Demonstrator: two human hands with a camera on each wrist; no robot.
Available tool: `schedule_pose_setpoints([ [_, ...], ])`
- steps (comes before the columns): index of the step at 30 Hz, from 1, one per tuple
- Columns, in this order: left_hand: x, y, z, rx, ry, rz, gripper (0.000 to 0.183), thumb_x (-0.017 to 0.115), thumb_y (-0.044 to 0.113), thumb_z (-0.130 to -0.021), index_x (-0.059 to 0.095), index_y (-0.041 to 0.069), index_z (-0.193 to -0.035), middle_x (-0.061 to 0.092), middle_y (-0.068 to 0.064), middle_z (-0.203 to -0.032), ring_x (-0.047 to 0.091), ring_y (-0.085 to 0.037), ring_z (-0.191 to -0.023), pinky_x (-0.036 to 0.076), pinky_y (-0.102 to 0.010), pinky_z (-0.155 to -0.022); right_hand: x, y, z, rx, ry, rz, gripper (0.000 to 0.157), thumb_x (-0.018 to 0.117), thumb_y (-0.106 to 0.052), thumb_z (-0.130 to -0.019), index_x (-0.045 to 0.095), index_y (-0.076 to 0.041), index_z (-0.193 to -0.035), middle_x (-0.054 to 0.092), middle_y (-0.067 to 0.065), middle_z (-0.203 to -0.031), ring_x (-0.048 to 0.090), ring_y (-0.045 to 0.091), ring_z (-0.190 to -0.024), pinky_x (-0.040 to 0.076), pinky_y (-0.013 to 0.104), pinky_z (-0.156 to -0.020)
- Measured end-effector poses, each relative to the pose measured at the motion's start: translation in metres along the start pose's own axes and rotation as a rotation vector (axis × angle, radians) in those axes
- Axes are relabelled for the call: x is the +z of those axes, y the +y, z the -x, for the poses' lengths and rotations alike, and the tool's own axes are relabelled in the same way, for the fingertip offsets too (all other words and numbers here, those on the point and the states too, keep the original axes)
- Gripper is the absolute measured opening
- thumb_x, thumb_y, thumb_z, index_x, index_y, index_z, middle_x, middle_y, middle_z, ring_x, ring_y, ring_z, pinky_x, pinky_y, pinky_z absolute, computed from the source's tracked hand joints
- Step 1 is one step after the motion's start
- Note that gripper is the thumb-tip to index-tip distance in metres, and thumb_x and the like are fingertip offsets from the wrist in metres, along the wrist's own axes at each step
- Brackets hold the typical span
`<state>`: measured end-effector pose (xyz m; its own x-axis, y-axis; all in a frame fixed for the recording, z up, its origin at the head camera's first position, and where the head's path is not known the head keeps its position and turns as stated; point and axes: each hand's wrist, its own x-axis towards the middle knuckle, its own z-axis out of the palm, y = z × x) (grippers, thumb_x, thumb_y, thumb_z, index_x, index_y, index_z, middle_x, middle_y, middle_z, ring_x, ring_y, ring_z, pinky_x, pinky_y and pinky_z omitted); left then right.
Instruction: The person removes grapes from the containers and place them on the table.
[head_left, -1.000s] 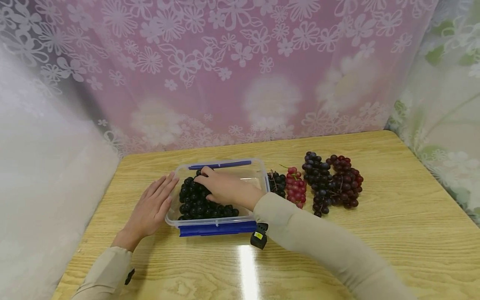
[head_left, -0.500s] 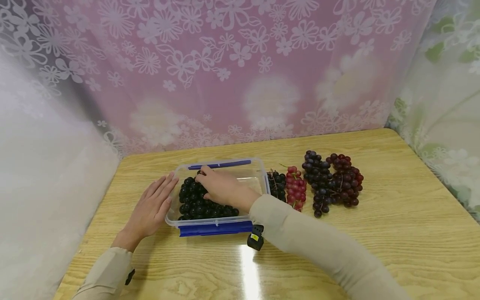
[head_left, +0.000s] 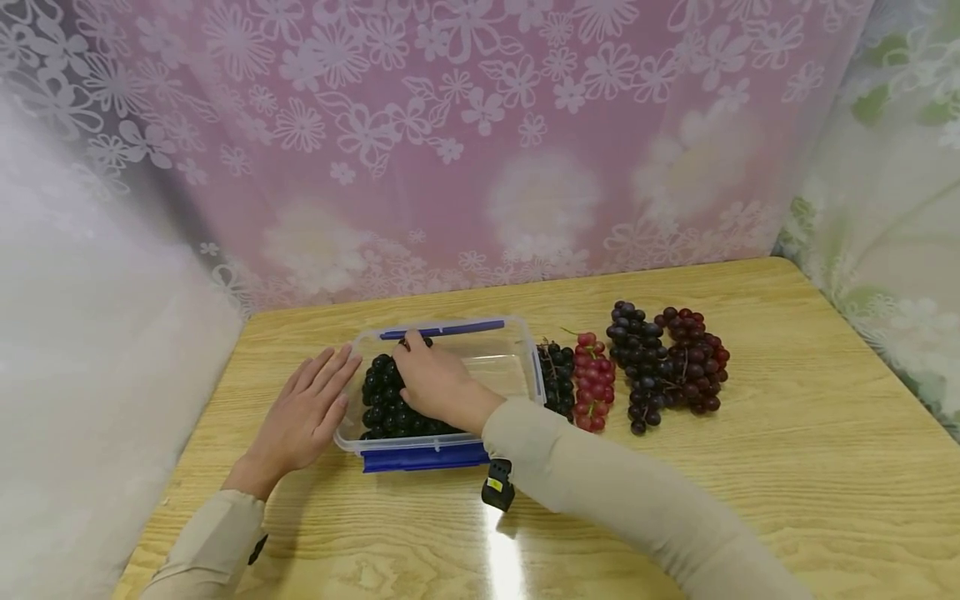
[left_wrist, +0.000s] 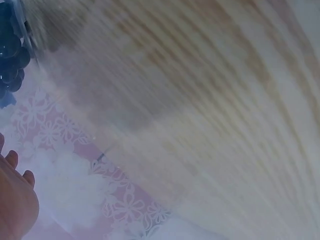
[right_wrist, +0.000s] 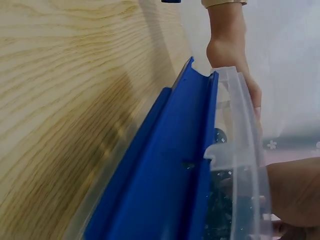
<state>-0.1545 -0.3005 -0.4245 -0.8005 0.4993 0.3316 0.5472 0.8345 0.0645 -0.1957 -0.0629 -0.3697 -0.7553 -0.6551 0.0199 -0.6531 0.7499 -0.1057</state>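
Note:
A clear plastic box (head_left: 517, 332) with blue clips holds a bunch of black grapes (head_left: 384, 398) along its left side. My right hand (head_left: 435, 379) reaches into the box from the right, its bent fingers gripping the upper part of that bunch; the fingertips and part of the bunch are hidden under the hand. Along the box's left wall lies my left hand (head_left: 303, 412), fingers straight and touching the rim. The right wrist view shows the near blue clip (right_wrist: 165, 150) hanging down, with dark grapes behind the clear wall.
Right of the box lie a small black bunch (head_left: 557, 379), a red bunch (head_left: 594, 383), a dark purple bunch (head_left: 637, 358) and a dark red bunch (head_left: 693, 362). All rest on the wooden table (head_left: 795, 400). A pink flowered curtain (head_left: 480, 167) hangs behind.
My right hand and wrist have shifted a little left over the grapes, and a few grapes now show right of its fingertips. The left hand has stayed at the box's side.

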Motion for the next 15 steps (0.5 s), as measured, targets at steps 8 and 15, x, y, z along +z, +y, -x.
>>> schedule_pose_setpoints([
  [8, -0.0055, -0.0012, -0.0031, 0.017, -0.032, -0.067, 0.056, 0.048, 0.022, -0.099, 0.031, 0.01, -0.151, 0.024, -0.009, -0.156, 0.02, -0.033, -0.141, 0.009, -0.049, -0.115, -0.0005, -0.0061, -0.0056, 0.05, -0.013, -0.003, 0.051, 0.062, -0.029, -0.094, 0.049, -0.005, -0.136, 0.042, 0.016, -0.132, 0.048, 0.009, -0.055, 0.042, 0.019, -0.044],
  [15, -0.0045, 0.0002, -0.0021, 0.002, -0.048, -0.07, 0.054, 0.045, 0.024, -0.101, 0.031, 0.011, -0.151, 0.023, -0.007, -0.156, 0.019, -0.032, -0.141, 0.009, -0.047, -0.115, 0.0059, 0.0015, -0.0079, 0.049, 0.003, -0.083, 0.036, 0.063, -0.03, -0.093, 0.058, -0.015, -0.126, 0.044, 0.007, -0.122, 0.052, 0.012, -0.064, 0.046, 0.021, -0.052],
])
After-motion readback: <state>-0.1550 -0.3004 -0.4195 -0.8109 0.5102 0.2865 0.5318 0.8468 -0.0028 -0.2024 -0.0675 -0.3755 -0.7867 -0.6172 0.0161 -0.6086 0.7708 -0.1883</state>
